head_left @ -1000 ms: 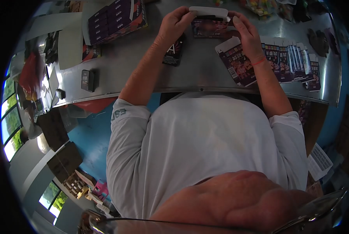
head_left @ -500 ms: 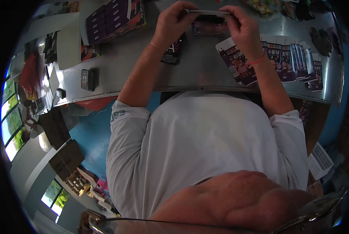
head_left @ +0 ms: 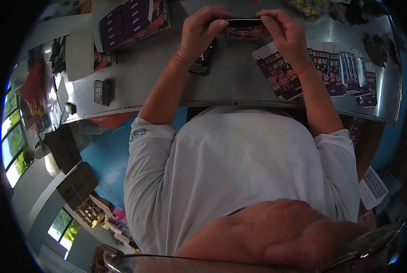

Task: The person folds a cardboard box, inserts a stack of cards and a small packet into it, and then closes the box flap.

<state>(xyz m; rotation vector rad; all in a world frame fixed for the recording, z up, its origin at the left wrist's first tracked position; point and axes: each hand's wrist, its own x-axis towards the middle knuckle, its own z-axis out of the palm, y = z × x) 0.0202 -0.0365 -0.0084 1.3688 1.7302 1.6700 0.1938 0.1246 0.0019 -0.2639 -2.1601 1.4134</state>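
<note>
At the counter's [head_left: 239, 86] far edge, toward twelve o'clock, both hands pinch one small purple printed carton [head_left: 245, 30] between them. The left hand [head_left: 203, 28] clamps its left end with thumb and fingers, and the right hand [head_left: 283, 34] closes on the right end, so the carton is braced from both sides just above the steel. At about two o'clock a fanned row of flat carton blanks [head_left: 330, 68] lies within the right hand's reach. A tray of finished purple cartons [head_left: 133, 20] sits at ten o'clock, and a dark black packet [head_left: 202, 61] lies under the left wrist.
</note>
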